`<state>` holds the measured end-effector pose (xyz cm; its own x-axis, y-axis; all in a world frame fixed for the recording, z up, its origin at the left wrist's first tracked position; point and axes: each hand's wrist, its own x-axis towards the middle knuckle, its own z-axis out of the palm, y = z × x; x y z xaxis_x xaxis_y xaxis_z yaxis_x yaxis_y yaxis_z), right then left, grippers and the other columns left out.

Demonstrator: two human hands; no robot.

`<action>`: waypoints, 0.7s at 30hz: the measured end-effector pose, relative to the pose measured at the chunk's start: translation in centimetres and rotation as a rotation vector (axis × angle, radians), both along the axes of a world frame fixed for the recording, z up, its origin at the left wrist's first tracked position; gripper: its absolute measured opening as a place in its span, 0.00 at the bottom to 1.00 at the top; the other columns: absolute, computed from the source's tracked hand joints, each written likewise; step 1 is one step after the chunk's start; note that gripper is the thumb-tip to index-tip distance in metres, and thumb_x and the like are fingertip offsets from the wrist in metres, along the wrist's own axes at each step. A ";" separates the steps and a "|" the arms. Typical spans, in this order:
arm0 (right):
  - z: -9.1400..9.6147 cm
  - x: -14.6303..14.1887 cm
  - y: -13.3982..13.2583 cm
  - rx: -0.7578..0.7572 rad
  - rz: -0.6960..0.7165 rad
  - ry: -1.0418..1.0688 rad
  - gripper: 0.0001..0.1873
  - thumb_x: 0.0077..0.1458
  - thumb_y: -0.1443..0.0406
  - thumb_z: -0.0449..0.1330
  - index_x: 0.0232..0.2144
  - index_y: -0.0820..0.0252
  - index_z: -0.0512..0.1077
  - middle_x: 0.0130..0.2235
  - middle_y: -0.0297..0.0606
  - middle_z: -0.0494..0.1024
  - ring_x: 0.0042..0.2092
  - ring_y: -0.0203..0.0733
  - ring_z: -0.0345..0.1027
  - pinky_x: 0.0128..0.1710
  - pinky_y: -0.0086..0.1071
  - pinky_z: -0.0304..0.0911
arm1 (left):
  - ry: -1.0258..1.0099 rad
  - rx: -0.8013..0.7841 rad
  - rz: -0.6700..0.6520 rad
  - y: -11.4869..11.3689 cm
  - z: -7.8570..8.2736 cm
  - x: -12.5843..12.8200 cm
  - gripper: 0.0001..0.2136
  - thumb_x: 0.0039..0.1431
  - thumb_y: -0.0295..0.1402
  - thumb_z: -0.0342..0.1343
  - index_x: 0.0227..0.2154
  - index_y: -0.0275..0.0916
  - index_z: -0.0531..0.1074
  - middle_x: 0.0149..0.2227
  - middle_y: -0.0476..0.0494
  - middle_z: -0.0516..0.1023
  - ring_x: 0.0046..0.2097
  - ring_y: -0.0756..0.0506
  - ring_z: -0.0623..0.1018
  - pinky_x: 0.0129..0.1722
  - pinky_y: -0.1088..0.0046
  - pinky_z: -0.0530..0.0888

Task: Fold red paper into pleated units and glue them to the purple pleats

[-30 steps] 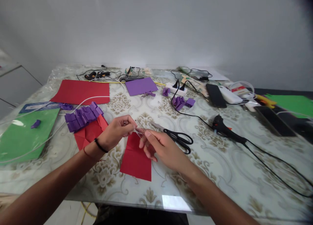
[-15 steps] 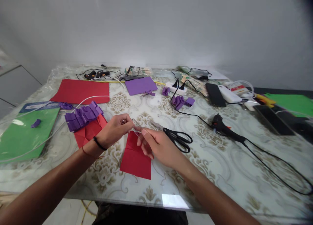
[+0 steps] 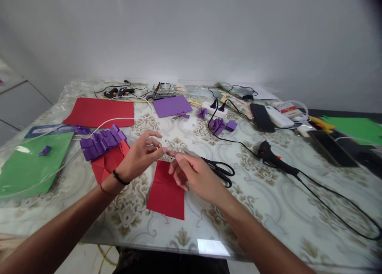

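My left hand (image 3: 143, 154) is above the table, its fingers spread and slightly curled, holding nothing I can see. Its thumb tip meets, or nearly meets, the outstretched index finger of my right hand (image 3: 198, 174). On the right hand the other fingers hang loosely apart, with nothing visible in them. Under the hands lies a creased red paper piece (image 3: 166, 198). Black-handled scissors (image 3: 222, 170) lie beside my right hand, their blades partly covered by it. By my left wrist, a pleated purple paper strip (image 3: 103, 142) rests against a folded red paper (image 3: 108, 162).
A black glue gun (image 3: 276, 158) with its cord lies on the right. Phones (image 3: 262, 117), a power strip (image 3: 215, 109) and purple folded bits (image 3: 217, 125) are farther back. Red sheet (image 3: 100, 111), purple sheet (image 3: 173, 105) and green pack (image 3: 32, 162) lie around; white cables cross the left.
My left hand has opened from a pinch, its fingers spreading. A thin whitish strand between the hands no longer shows. My right hand stays nearly in place, its index finger straighter.
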<state>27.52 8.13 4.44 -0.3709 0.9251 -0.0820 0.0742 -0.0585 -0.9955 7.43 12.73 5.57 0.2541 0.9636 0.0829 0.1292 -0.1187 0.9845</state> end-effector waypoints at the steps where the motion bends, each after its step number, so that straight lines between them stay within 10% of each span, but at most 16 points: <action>1: 0.0 0.0 0.0 -0.006 -0.007 0.027 0.25 0.74 0.47 0.50 0.34 0.59 0.72 0.24 0.31 0.72 0.20 0.34 0.61 0.21 0.30 0.57 | 0.033 0.109 0.047 -0.2 0.0 0.0 0.14 0.57 0.36 0.67 0.44 0.40 0.74 0.36 0.49 0.78 0.33 0.50 0.76 0.33 0.75 0.73; 9: 1.0 -0.3 -1.0 0.070 -0.038 0.005 0.25 0.75 0.48 0.48 0.35 0.59 0.71 0.23 0.29 0.71 0.21 0.32 0.61 0.24 0.29 0.59 | 0.330 0.914 0.235 -1.5 -0.1 0.3 0.03 0.66 0.25 0.66 0.36 0.40 0.82 0.37 0.46 0.85 0.40 0.48 0.84 0.38 0.75 0.79; 16: 1.3 -1.2 -1.6 0.121 -0.035 -0.034 0.26 0.77 0.49 0.46 0.33 0.58 0.72 0.22 0.27 0.70 0.20 0.31 0.60 0.24 0.28 0.59 | 0.412 0.954 0.294 -2.0 0.5 0.8 0.06 0.67 0.21 0.63 0.39 0.38 0.80 0.39 0.46 0.84 0.42 0.48 0.84 0.45 0.73 0.80; 21: 1.7 -0.3 -0.7 0.206 -0.069 -0.136 0.25 0.76 0.51 0.47 0.53 0.58 0.77 0.28 0.32 0.74 0.26 0.36 0.66 0.29 0.31 0.64 | 0.466 0.915 0.243 -1.6 0.1 0.3 0.04 0.71 0.24 0.58 0.39 0.38 0.75 0.38 0.45 0.80 0.41 0.48 0.81 0.45 0.71 0.79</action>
<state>27.24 7.45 6.16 -0.3045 0.9502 0.0660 0.2110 0.1349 -0.9681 7.70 11.11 5.64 0.2559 0.6126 0.7478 0.5916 -0.7110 0.3801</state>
